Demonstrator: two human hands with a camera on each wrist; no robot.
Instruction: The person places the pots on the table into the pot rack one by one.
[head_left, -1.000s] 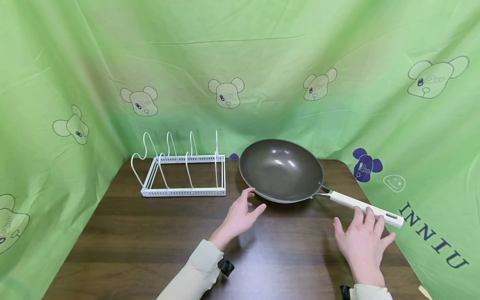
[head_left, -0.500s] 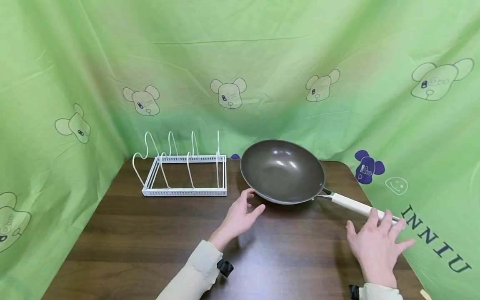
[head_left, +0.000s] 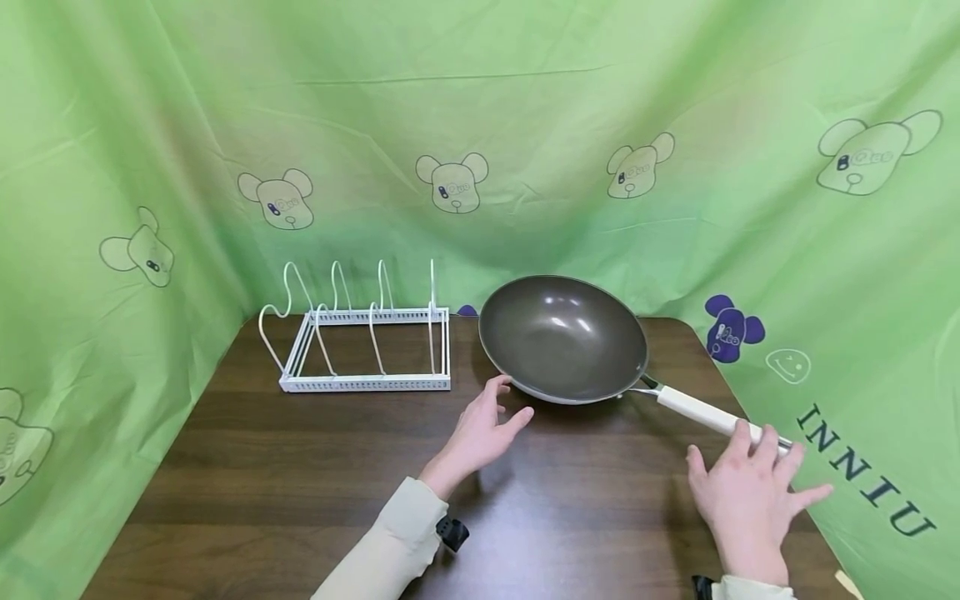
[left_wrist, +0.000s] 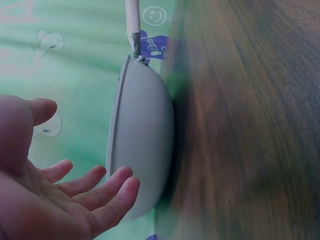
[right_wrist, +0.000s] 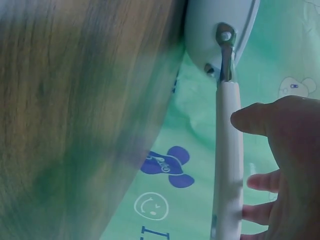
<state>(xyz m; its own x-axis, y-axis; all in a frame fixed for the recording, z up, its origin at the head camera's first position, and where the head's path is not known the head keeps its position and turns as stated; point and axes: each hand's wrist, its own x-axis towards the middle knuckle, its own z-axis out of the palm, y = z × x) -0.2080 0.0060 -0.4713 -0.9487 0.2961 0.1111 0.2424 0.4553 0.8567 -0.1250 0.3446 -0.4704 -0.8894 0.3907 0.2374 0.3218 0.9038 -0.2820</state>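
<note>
A wok point(head_left: 562, 337) with a dark inside, a pale grey outside point(left_wrist: 145, 130) and a long white handle point(head_left: 697, 412) sits at the back right of the wooden table. Its handle points towards the front right, its end partly covered by fingers in the head view. My left hand point(head_left: 476, 433) is spread beside the wok's near left rim, with fingertips right at the rim and nothing in the palm. Over the outer end of the handle, my right hand point(head_left: 750, 500) has its fingers spread. In the right wrist view, thumb and fingers point(right_wrist: 257, 120) lie along one side of the handle, not wrapped round it.
A white wire pan rack point(head_left: 367, 384) with several upright loops stands left of the wok at the table's back. Green curtains point(head_left: 360, 108) printed with bear heads hang behind and on both sides. The brown table top point(head_left: 315, 475) spreads in front of the rack.
My right hand has shifted right towards the handle's outer end, its fingers more widely spread. The left hand, wok and rack have kept their places.
</note>
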